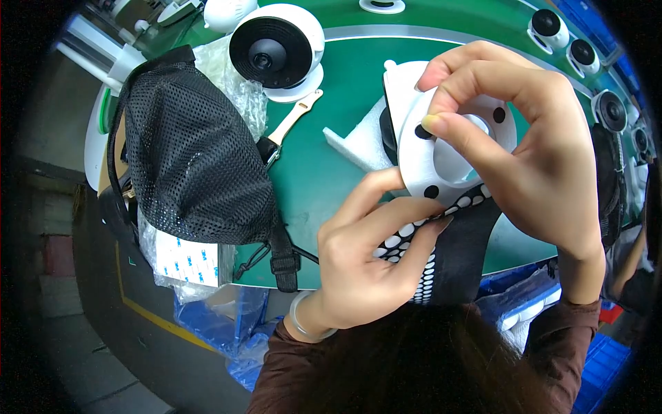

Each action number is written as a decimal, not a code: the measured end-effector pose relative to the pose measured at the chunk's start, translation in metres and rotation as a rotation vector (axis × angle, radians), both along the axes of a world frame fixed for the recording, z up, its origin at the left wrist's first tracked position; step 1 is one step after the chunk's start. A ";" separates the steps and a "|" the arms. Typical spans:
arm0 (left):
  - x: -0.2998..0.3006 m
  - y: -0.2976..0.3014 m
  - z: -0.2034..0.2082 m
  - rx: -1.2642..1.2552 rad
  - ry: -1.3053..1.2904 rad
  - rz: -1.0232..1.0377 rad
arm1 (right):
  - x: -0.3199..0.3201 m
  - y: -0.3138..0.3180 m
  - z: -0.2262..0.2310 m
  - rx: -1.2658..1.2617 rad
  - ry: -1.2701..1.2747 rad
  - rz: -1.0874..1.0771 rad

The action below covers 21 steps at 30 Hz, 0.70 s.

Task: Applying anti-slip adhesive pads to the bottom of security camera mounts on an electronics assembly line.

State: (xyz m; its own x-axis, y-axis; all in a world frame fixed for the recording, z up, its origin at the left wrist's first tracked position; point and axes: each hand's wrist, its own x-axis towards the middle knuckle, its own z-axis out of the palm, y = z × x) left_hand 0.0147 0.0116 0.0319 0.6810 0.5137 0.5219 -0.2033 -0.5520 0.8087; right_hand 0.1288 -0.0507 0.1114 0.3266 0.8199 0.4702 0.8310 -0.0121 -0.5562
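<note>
Camera (277, 54), brush (296, 117) on green table (298, 200)

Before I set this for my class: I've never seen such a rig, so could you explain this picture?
There is no machine: a person works with bare hands. This picture comes from the left of two fisheye cameras on their head, looking down, so straight edges bend. On the green table are what looks like a pale-handled brush, white foam and a camera-like device; a black mesh bag sits toward the left. The left hand pinches a black strip with white dots, one finger passing behind a white ring-shaped part. The right hand has its thumb tip at a black dot on that part.
</note>
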 end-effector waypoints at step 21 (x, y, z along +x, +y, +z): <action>-0.008 0.015 -0.004 -0.075 -0.007 0.071 | 0.145 0.033 0.027 -0.179 0.424 -0.118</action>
State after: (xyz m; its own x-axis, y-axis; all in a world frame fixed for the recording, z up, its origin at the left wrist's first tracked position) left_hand 0.0062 0.0271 0.0277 0.6379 0.5980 0.4852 -0.1720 -0.5034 0.8467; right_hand 0.2736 -0.0177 0.1387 0.5547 0.8219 0.1298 0.5183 -0.2193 -0.8266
